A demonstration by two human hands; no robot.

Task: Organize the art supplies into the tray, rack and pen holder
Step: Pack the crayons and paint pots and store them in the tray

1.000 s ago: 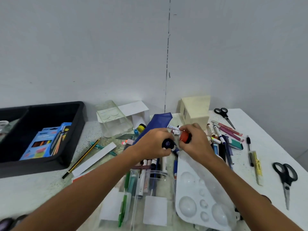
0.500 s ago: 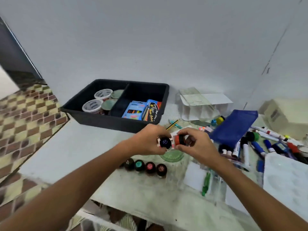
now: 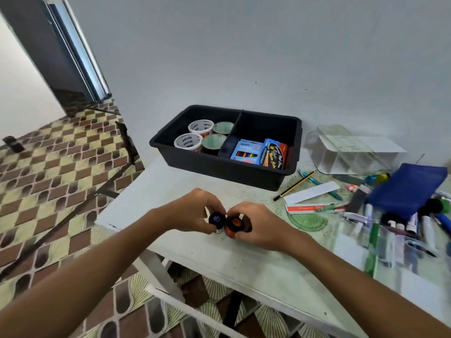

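My left hand [image 3: 195,211] grips a small paint bottle with a dark blue cap [image 3: 217,219]. Right beside it my right hand [image 3: 258,225] grips a paint bottle with an orange cap [image 3: 235,224]. Both bottles are held low over the near left part of the white table [image 3: 175,181], caps toward me. Behind them stands the black two-compartment tray [image 3: 227,169], with paint tubs [image 3: 188,141] in its left half and crayon boxes [image 3: 258,153] in its right half. A clear acrylic rack [image 3: 346,152] lies at the back right.
A pencil [image 3: 294,186], a white paper strip [image 3: 311,192], a green protractor [image 3: 308,220], a blue pouch [image 3: 407,189] and several markers and pens [image 3: 400,230] crowd the table's right side. The table's left edge drops to a tiled floor [image 3: 48,167].
My view swung left, away from the palette and scissors. Both hands carried the two bottles left and down toward the table's near left corner. The row of small bottles seen earlier is now hidden.
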